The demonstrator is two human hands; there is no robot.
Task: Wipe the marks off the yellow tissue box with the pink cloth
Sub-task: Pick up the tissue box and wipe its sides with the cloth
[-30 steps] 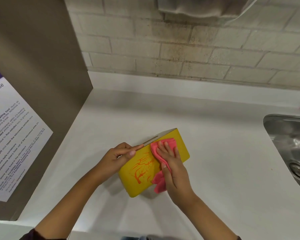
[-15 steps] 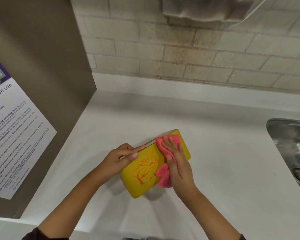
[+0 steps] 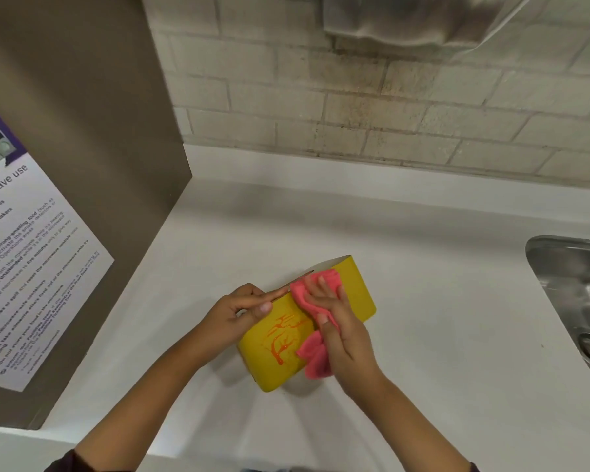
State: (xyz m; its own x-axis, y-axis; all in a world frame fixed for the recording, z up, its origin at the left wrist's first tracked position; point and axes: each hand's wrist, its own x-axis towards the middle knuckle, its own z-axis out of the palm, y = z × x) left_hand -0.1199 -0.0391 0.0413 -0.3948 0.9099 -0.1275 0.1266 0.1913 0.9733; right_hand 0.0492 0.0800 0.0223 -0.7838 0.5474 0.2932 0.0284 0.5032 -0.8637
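box: yellow tissue box mid worktop, your left hand clamped on its left end
cloth: pink cloth under your flat right hand, pressed on box face beside orange marks

The white counter lies bare across the middle and right of the frame, so a hand could pass freely there, and in front of the box toward the tiled wall as well. At left the brown panel with its notice closes that side off. The steel sink drops away at the right edge. A grey dispenser overhangs the top.
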